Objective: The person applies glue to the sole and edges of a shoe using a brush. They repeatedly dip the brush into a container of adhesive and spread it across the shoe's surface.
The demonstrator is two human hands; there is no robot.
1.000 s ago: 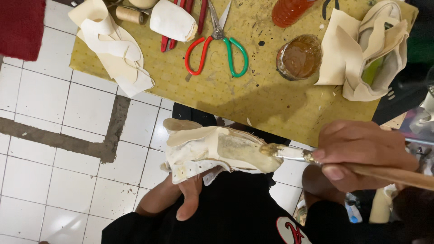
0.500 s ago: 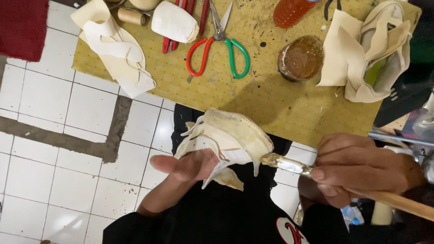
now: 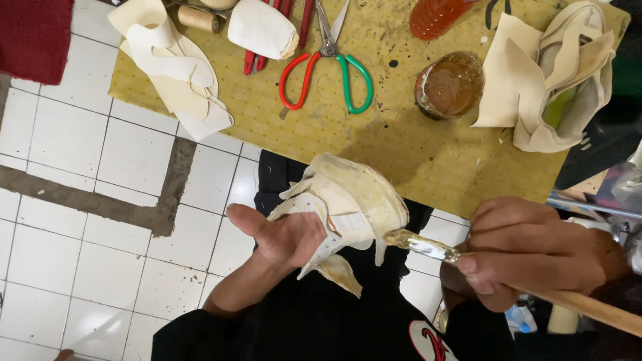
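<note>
Cradling cream shoe upper (image 3: 351, 207) in my left hand (image 3: 284, 237), fingers curled under, thumb out, over lap so toe faces brush (image 3: 428, 246). Right hand (image 3: 528, 251) clenched on brush handle, bristles touching toe. Glue jar (image 3: 449, 85) near on tabletop (image 3: 374, 144) for dipping.

At twelve o'clock the top edge cuts off the scissors' (image 3: 326, 63) blade tips, the orange bottle (image 3: 438, 15) and the red-handled tool (image 3: 267, 50). At ten o'clock the dark red cloth (image 3: 33, 37) runs out of frame. At four o'clock the brush's (image 3: 508, 281) wooden handle leaves the right edge, its middle hidden inside the right hand (image 3: 535, 251). The left hand's (image 3: 284, 234) fingers lie hidden behind the cream shoe upper (image 3: 351, 200).
</note>
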